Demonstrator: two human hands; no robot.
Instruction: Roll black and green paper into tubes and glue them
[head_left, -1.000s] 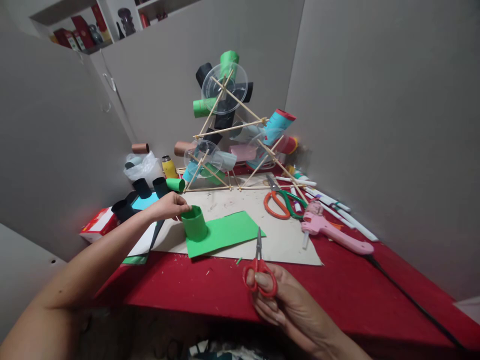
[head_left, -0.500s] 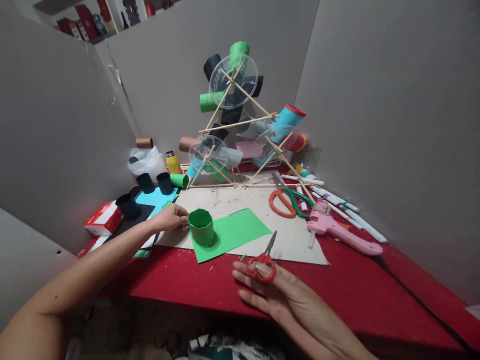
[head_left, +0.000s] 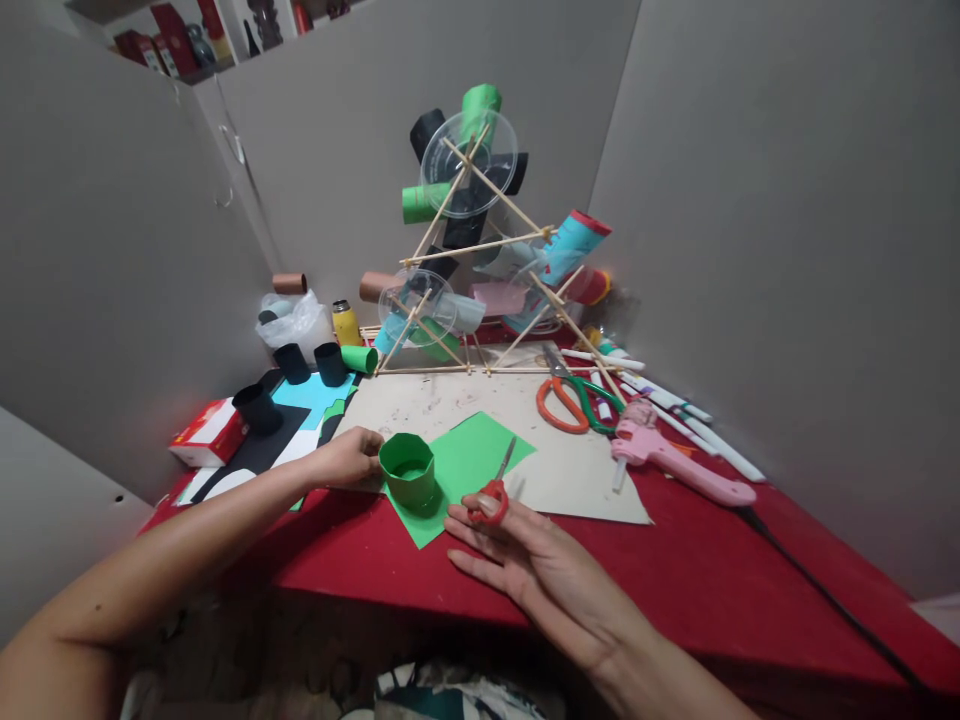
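My left hand [head_left: 346,457] is closed at the left side of a short green paper tube [head_left: 406,483], its fingertips partly hidden there. The tube stands upright on a flat sheet of green paper [head_left: 476,450], which overhangs the front edge of a beige board. Small scissors with red handles [head_left: 490,502] are in my right hand [head_left: 517,550], thumb on the handle loop. Their blades point up and away over the green sheet, and the other right-hand fingers are stretched out.
Behind stands a wooden-stick frame [head_left: 480,243] with clear discs and coloured tubes. Larger orange-and-green-handled scissors [head_left: 562,405], a pink glue gun [head_left: 675,465] and white sticks [head_left: 724,450] lie right. Black paper tubes [head_left: 257,410] and a red-white box [head_left: 208,433] are left.
The green tube and sheet have shifted slightly toward me, and the sheet has turned. My left hand moved along with them. My right hand brought the scissors left, over the sheet.
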